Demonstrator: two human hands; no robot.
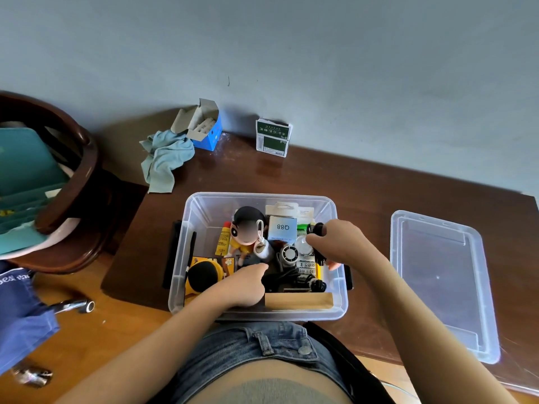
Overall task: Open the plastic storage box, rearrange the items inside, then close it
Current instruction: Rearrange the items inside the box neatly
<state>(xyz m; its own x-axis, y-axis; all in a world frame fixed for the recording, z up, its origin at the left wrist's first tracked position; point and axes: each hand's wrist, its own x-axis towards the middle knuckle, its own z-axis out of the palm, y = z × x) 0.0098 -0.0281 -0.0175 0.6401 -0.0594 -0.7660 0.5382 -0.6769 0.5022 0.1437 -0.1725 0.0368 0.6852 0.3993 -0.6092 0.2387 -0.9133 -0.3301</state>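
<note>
Lid (443, 284) of clear plastic storage box (186, 228) off at 3 o'clock; rearranging underway: right hand (341, 243) grips black cable (319, 228), left hand (245, 284) grip unclear; closing remains

We see the clear rectangular plastic storage box (186, 228) at centre frame, open, upright on dark wood. Its matching clear flat lid (443, 281) lies off to the right, well apart from the box. Inside, packed close: a cartoon doll figure w/ black hair & yellow shirt (245, 231) upper middle, a yellow glue tube (223, 239) just left of it, a pale blue "Q88" carton (282, 228) upper right, a small round fan (289, 253) at centre, black cables (288, 279) below, a tan cardboard piece (299, 300) along the near wall.
</note>
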